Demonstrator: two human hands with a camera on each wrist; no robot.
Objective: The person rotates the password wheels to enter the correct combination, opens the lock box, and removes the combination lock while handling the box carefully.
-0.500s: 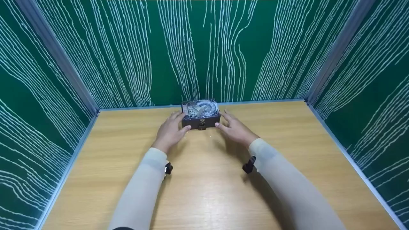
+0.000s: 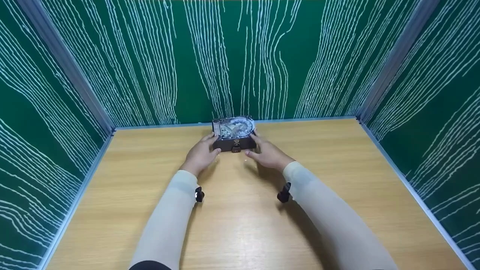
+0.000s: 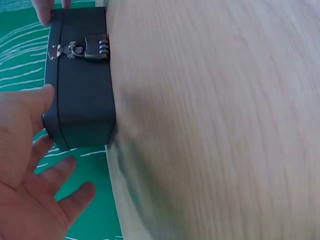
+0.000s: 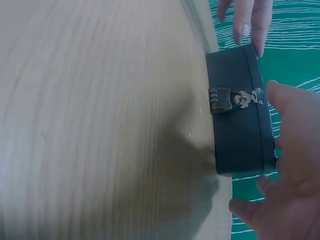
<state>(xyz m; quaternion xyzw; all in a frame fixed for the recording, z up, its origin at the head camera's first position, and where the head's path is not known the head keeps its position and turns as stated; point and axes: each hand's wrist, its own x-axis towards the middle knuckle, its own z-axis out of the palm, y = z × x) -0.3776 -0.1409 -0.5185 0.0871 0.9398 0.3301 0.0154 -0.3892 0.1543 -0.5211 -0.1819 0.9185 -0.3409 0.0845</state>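
A dark box (image 2: 234, 144) with a patterned lid (image 2: 236, 128) sits on the table near its far edge. On its front, a metal latch (image 3: 75, 49) carries a small combination padlock (image 3: 96, 47), also visible in the right wrist view as a padlock (image 4: 220, 100). My left hand (image 2: 200, 157) is at the left end, its thumb by the front edge and its other fingers loosely spread. At the right end is my right hand (image 2: 269, 153), its thumb before the front and its fingers along the side. Whether the fingertips press on the box is hard to tell.
The light wooden table (image 2: 240, 217) is bounded by green walls (image 2: 247, 60) with white wavy lines and grey metal corner posts (image 2: 397, 60). A dark device (image 2: 199, 194) is on the left wrist, and another dark device (image 2: 284, 192) on the right.
The right hand has moved left, closer to the box, its thumb now farther across the front. My left hand has shifted slightly. The box looks to be in the same place.
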